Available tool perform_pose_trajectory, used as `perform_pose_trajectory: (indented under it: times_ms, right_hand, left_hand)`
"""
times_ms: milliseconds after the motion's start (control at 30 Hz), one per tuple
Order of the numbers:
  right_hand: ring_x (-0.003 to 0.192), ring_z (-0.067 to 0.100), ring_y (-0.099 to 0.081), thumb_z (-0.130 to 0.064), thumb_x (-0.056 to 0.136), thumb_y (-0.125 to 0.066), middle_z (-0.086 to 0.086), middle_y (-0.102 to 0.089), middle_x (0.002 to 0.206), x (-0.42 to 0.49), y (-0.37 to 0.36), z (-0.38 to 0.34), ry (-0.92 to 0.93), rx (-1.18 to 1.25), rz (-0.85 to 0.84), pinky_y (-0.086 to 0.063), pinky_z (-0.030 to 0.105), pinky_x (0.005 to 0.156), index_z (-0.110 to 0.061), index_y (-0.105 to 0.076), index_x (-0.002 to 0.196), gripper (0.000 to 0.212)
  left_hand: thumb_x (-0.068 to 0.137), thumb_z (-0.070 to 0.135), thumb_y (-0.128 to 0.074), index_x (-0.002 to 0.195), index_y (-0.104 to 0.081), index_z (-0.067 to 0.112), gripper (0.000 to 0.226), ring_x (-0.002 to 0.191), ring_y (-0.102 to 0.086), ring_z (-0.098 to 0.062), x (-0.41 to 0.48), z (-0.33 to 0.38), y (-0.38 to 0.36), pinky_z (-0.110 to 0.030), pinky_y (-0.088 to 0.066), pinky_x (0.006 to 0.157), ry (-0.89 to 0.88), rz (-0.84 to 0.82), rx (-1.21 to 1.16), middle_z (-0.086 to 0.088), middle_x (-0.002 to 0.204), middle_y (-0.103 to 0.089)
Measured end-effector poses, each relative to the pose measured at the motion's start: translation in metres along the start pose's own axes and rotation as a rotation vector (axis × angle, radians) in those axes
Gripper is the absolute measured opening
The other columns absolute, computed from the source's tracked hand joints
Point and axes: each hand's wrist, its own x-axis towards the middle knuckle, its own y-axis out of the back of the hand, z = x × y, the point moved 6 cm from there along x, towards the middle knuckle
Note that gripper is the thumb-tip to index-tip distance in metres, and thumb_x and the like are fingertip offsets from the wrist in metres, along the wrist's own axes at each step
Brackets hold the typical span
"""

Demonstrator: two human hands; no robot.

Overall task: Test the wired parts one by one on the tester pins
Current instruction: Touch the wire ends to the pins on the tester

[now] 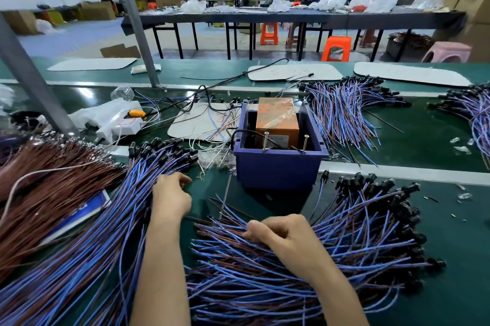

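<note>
One head-worn view (wide-angle) looks forward and down, near above left hand (171, 199), right hand (281, 238) and green bench (464, 241).

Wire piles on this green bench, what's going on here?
A person is picking through blue-and-brown wired parts for testing. The right hand pinches wires in the near pile. The left hand rests on the left pile, and its grip is unclear. The blue tester box stands behind the hands. Its two screw pins are bare, and no part touches them.
</note>
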Motion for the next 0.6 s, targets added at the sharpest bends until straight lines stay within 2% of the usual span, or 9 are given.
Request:
perform_pose_trajectory:
  times_ms: [100,200,233,333,400,433,500,533,600]
  right_hand:
    - [0.079,0.017,-0.065,-0.059,0.083,-0.051,-0.004,-0.074,0.083,0.0,0.002,-0.002,0.012,-0.007,0.028,-0.048,0.04,0.075,-0.033,-0.075,0.074,0.037]
    - [0.083,0.023,-0.065,-0.05,0.089,-0.056,0.003,-0.074,0.084,0.0,0.006,-0.002,0.017,-0.016,0.044,-0.048,0.042,0.077,-0.039,-0.074,0.083,0.022]
    - [0.084,0.02,-0.066,-0.047,0.091,-0.057,0.001,-0.074,0.086,0.0,0.006,-0.003,0.019,-0.009,0.045,-0.049,0.04,0.078,-0.038,-0.075,0.087,0.02]
    - [0.098,-0.006,-0.061,-0.041,0.091,-0.057,-0.018,-0.07,0.103,-0.001,0.005,-0.006,0.023,0.044,0.048,-0.048,0.014,0.079,-0.03,-0.077,0.099,0.025]
    - [0.105,-0.011,-0.056,-0.042,0.091,-0.055,-0.021,-0.065,0.114,-0.001,0.005,-0.01,0.038,0.077,0.05,-0.045,0.009,0.082,-0.031,-0.074,0.107,0.027]
    - [0.109,-0.01,-0.054,-0.044,0.09,-0.054,-0.021,-0.063,0.118,0.0,0.003,-0.011,0.05,0.114,0.037,-0.045,0.011,0.085,-0.033,-0.071,0.111,0.03]
    - [0.117,-0.006,-0.052,-0.047,0.089,-0.054,-0.021,-0.06,0.126,0.0,-0.001,-0.015,0.076,0.229,-0.005,-0.046,0.017,0.093,-0.038,-0.067,0.117,0.032]
    - [0.12,-0.003,-0.052,-0.046,0.091,-0.055,-0.022,-0.059,0.127,0.0,-0.001,-0.019,0.096,0.29,-0.012,-0.046,0.019,0.096,-0.04,-0.065,0.117,0.029]
    - [0.119,0.004,-0.056,-0.04,0.092,-0.054,-0.02,-0.061,0.125,-0.001,0.001,-0.023,0.13,0.397,0.03,-0.047,0.021,0.097,-0.041,-0.067,0.112,0.024]
  left_hand:
    - [0.082,-0.014,-0.045,0.112,-0.064,0.011,0.044,0.123,-0.036,-0.034,-0.005,0.004,-0.002,-0.037,-0.035,0.1,0.028,0.08,-0.021,-0.013,0.135,-0.04]
    - [0.083,-0.016,-0.045,0.109,-0.065,0.01,0.042,0.124,-0.034,-0.034,-0.008,0.004,0.0,-0.033,-0.034,0.096,0.05,0.121,-0.047,-0.012,0.141,-0.033]
    - [0.083,-0.016,-0.044,0.107,-0.066,0.01,0.041,0.119,-0.038,-0.033,-0.008,0.005,0.001,-0.033,-0.036,0.093,0.05,0.12,-0.065,-0.013,0.139,-0.034]
    - [0.083,-0.014,-0.048,0.105,-0.066,0.012,0.039,0.083,-0.05,-0.024,-0.01,0.012,0.012,-0.03,-0.041,0.076,0.024,0.116,-0.138,-0.015,0.126,-0.04]
    - [0.082,-0.012,-0.054,0.104,-0.065,0.016,0.037,0.078,-0.057,-0.023,-0.014,0.023,0.022,-0.031,-0.049,0.076,-0.035,0.095,-0.264,-0.014,0.117,-0.052]
    - [0.081,-0.013,-0.058,0.1,-0.065,0.017,0.036,0.08,-0.06,-0.023,-0.018,0.032,0.025,-0.03,-0.052,0.076,-0.083,0.039,-0.388,-0.012,0.109,-0.058]
    - [0.078,-0.014,-0.064,0.091,-0.066,0.019,0.035,0.081,-0.064,-0.019,-0.036,0.061,0.028,-0.019,-0.053,0.07,-0.245,-0.191,-0.655,-0.008,0.094,-0.066]
    - [0.078,-0.012,-0.066,0.089,-0.067,0.019,0.033,0.082,-0.067,-0.017,-0.049,0.08,0.027,-0.015,-0.052,0.07,-0.348,-0.326,-0.71,-0.006,0.09,-0.069]
    - [0.081,-0.006,-0.067,0.09,-0.069,0.018,0.026,0.083,-0.069,-0.013,-0.076,0.111,0.019,-0.015,-0.052,0.071,-0.501,-0.509,-0.684,-0.003,0.087,-0.073]
